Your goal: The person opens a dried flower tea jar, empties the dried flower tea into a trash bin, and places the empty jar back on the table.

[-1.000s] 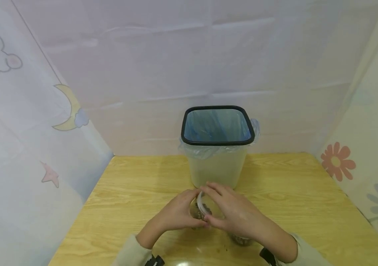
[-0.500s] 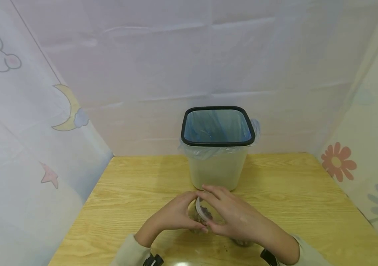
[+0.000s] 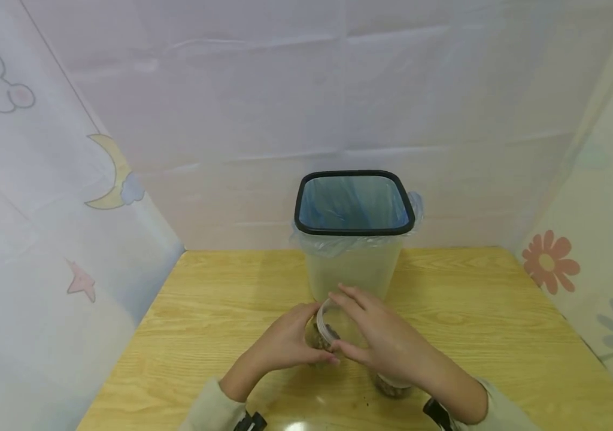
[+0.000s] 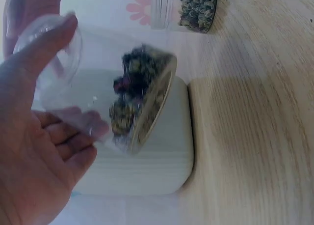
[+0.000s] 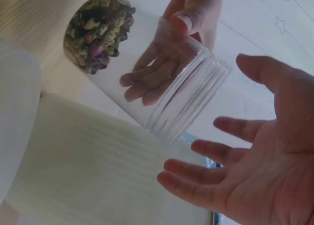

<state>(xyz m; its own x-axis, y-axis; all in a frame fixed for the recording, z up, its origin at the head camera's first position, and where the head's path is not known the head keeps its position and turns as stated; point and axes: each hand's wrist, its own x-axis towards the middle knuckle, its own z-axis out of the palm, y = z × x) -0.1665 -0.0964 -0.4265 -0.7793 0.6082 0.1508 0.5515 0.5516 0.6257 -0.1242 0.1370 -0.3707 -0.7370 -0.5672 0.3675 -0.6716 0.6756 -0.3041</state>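
Left grip (image 3: 287,342) round jar (image 5: 137,55), axis tilted, mouth toward right hand (image 3: 384,338)

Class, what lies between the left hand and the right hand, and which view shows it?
A clear jar with dried plant pieces lies there. The right wrist view shows it: the left hand grips it, the right hand is spread beside its neck.
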